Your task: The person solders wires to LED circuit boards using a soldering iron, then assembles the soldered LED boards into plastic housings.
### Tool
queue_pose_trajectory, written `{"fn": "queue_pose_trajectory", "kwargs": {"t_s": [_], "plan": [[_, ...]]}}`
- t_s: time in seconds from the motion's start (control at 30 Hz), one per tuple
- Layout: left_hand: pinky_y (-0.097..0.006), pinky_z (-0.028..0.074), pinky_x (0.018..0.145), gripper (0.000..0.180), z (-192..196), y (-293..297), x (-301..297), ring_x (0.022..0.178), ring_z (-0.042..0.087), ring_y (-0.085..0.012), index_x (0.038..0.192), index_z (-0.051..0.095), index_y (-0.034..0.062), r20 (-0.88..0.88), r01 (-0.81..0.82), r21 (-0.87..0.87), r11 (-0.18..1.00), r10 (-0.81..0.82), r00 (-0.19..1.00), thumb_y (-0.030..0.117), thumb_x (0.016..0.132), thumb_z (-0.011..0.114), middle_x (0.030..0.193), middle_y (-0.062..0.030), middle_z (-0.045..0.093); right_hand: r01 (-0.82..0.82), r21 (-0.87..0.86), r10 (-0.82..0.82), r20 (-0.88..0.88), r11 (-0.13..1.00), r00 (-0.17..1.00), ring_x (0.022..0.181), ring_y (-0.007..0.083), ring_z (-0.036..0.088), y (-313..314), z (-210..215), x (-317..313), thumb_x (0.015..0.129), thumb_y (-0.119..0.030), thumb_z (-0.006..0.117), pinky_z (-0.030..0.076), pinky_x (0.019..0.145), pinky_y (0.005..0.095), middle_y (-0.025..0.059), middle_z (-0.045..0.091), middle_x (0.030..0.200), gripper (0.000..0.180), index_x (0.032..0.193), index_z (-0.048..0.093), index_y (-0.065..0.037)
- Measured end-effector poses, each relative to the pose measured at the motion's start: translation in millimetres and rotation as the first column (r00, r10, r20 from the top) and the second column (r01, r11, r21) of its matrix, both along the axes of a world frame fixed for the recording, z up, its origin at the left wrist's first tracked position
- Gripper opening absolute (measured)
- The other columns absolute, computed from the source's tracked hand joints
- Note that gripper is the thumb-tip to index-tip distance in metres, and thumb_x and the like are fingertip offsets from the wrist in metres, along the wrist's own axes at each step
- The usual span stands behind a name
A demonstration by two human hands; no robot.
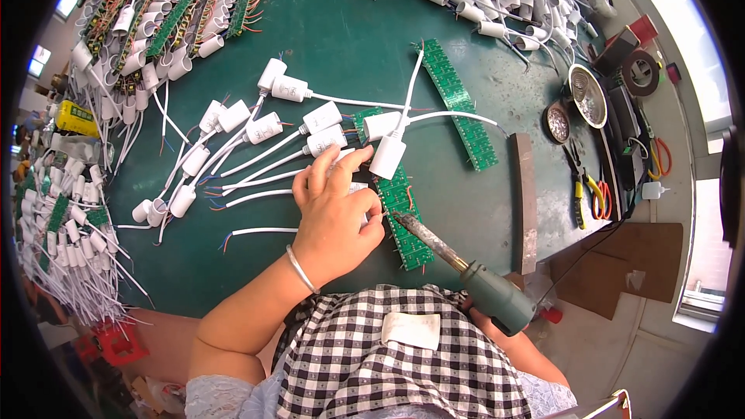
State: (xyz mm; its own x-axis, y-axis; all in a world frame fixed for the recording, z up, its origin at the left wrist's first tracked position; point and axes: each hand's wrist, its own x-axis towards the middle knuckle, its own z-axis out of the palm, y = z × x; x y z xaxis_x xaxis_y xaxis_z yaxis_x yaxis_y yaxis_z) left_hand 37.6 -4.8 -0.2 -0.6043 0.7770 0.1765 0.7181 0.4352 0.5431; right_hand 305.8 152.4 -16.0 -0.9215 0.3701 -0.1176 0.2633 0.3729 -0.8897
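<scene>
Apparently, the left hand [335, 213] bends its fingers beside the nine o'clock edge of the green circuit-board strip [412, 246]; whether they pinch a wire, I cannot tell. The right hand [483, 323], mostly hidden, is closed around the soldering iron [499, 296], which comes from four o'clock. For clean work, the strip should rest still and the tip stay clear of the fingers.

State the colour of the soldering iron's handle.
The handle is dark green; best seen in the head view.

A soldering iron [475, 279], circuit boards [456, 97] and pliers [577, 174] show an electronics workshop.
</scene>
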Motion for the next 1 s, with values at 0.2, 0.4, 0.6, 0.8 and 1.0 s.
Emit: {"fn": "queue_pose_trajectory", "kwargs": {"t_s": [0.2,0.4,0.6,0.8,1.0], "plan": [[-0.052,0.015,0.105,0.008,3,-1,-2,0.134,0.025,-0.0376,0.066,0.061,0.0125,0.026,0.013,0.002,1.000,-0.013,1.000,0.011,0.066,0.069,0.140,-0.0079,0.043,0.028,-0.073,-0.025,0.047,0.997,0.999,0.096,0.0252,0.062,-3,-6,4,0.077,-0.014,0.070,0.048,0.084,0.0343,0.0108,0.063,0.106,0.036,0.110,0.062,-0.003],[-0.052,0.014,0.105,0.007,1,-2,-2,0.133,0.025,-0.0375,0.065,0.061,0.0127,0.022,0.017,-0.005,1.000,-0.017,1.000,0.012,0.066,0.069,0.140,-0.0073,0.043,0.024,-0.097,-0.021,0.028,0.995,0.999,0.095,0.0246,0.061,-2,-5,2,0.079,-0.018,0.071,0.048,0.084,0.0337,0.0110,0.062,0.106,0.037,0.111,0.061,-0.002],[-0.051,0.014,0.105,0.007,1,-1,-3,0.133,0.026,-0.0372,0.065,0.062,0.0131,0.021,0.026,0.001,1.000,-0.026,0.999,0.012,0.065,0.069,0.140,-0.0067,0.044,0.019,-0.091,-0.020,-0.007,0.996,1.000,0.095,0.0239,0.062,-4,-7,0,0.079,-0.019,0.071,0.049,0.083,0.0326,0.0110,0.063,0.106,0.038,0.112,0.060,-0.001],[-0.051,0.015,0.104,0.008,2,-1,-3,0.132,0.027,-0.0364,0.065,0.061,0.0128,-0.005,0.022,-0.007,1.000,-0.022,1.000,0.012,0.065,0.069,0.138,-0.0061,0.045,0.014,-0.089,-0.016,-0.027,0.996,1.000,0.098,0.0225,0.062,-3,-13,4,0.077,-0.017,0.073,0.049,0.087,0.0312,0.0113,0.063,0.109,0.049,0.118,0.054,0.003],[-0.050,0.016,0.104,0.008,1,0,-2,0.132,0.028,-0.0360,0.065,0.061,0.0128,-0.016,0.021,-0.003,1.000,-0.021,1.000,0.012,0.065,0.069,0.138,-0.0055,0.045,0.001,-0.954,-0.280,-0.088,0.301,0.956,0.104,0.0214,0.062,-5,-15,-2,0.075,-0.021,0.078,0.050,0.088,0.0311,0.0134,0.063,0.114,0.067,0.127,0.045,0.006]]}}
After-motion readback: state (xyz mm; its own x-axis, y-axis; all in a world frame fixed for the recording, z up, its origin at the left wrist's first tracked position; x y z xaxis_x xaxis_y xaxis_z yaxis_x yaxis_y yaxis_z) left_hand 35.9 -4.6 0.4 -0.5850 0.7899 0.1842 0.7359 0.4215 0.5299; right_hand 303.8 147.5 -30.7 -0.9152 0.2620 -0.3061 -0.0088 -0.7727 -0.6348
